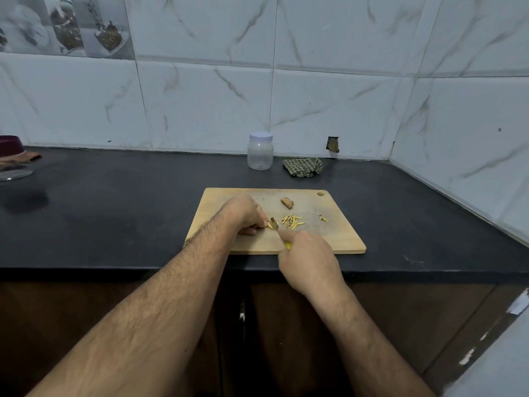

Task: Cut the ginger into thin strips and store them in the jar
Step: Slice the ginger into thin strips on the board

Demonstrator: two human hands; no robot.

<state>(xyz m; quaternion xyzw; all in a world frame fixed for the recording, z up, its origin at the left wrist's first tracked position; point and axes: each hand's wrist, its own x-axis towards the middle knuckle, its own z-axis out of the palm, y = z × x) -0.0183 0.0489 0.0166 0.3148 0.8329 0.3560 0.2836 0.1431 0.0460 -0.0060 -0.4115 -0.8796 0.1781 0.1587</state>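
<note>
**Ginger under the knife at mid-board**

A small yellowish slice of ginger (pixel 270 224) lies on the rectangular pale wooden cutting board (pixel 329 236), just left of the frame's centre. The left hand (pixel 243 214) rests on the board with its fingers curled down, the fingertips pinching the slice against the wood. Touching the slice on its right is the short metal blade of a yellow-handled knife (pixel 275 224); the right hand (pixel 307 260) is wrapped round the handle, of which only a sliver of yellow shows below the knuckles, with the forefinger stretched toward the blade.

Just right of the blade sits a loose cluster of thin pale-yellow ginger strips (pixel 292 220). Above them, toward the board's far edge, lies a knobbly brown uncut piece of ginger (pixel 287 202). Further right on the board are a few tiny ginger scraps (pixel 323 218), well apart from the strips.

Beyond the board, at the back of the black stone countertop (pixel 128 213), stands a clear plastic jar with a pale lilac screw lid (pixel 260 151), upright, lid on. Just right of it is a crumpled green checked cloth (pixel 303 167). At the far left edge of the frame a dark maroon bowl (pixel 10 145) sits near a brown rag (pixel 21 159) and a glass lid (pixel 15 172). White marble-patterned tiles (pixel 343 81) cover the wall behind.
</note>
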